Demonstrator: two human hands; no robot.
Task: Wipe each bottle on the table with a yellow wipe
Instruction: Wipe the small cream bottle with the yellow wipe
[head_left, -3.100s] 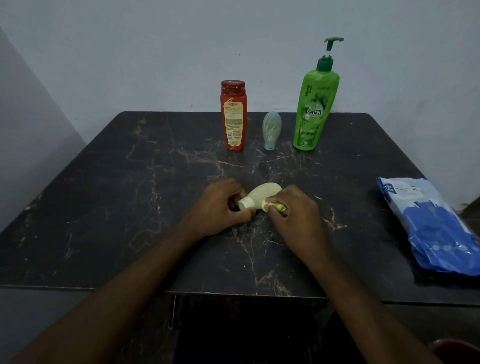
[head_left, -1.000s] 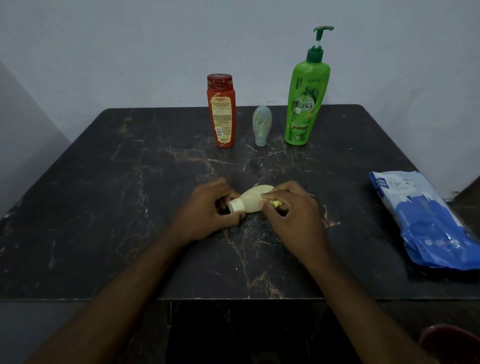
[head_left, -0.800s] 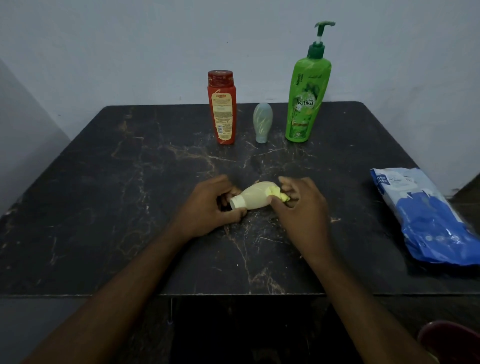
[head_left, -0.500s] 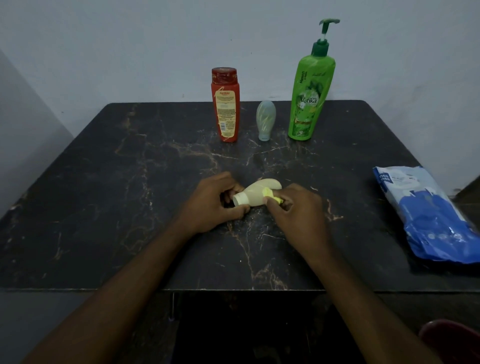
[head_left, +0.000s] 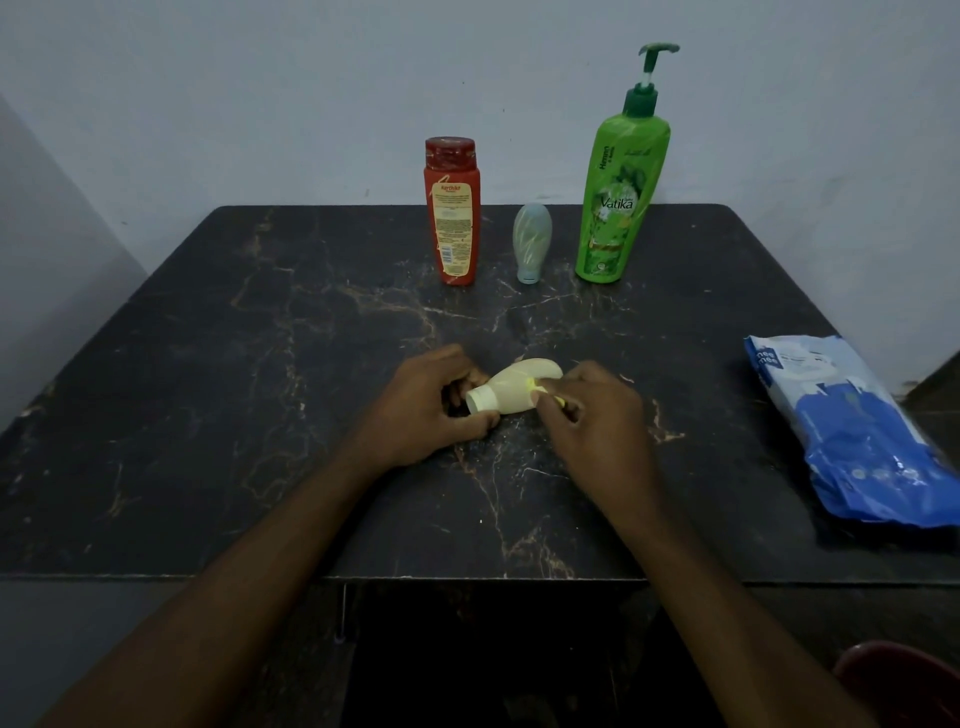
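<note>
— Dark stone with pale cracks is seen all over the table (head_left: 218, 415), and a plain grey wall is seen behind it. What is being worked on?

— A small cream bottle (head_left: 511, 392) is being wiped. It is laid on its side near the middle of the table, with its white cap turned to the left. The cap end is gripped by the left hand (head_left: 431, 410), which is curled shut around it. A little yellow wipe (head_left: 540, 387) is pinched in the right hand (head_left: 592, 415) and is pressed on the side of the bottle.

— How much is done?

— That cannot be told for sure. One bottle is being cleaned now, so the job is thought to be only partly done. Three more are stood upright in a row at the back of the table: a red bottle (head_left: 452, 213), a small blue-grey bottle (head_left: 531, 241) set on its cap, and a tall green pump bottle (head_left: 621, 182). They are kept apart from each other and well away from the hands. No mark of wiping can be seen on them.

— What is left, then?

— The cream bottle is likely to need more rubbing. Any of the three not yet wiped must be done as well. A blue pack (head_left: 852, 431) is laid flat at the right edge and is not being touched.
</note>
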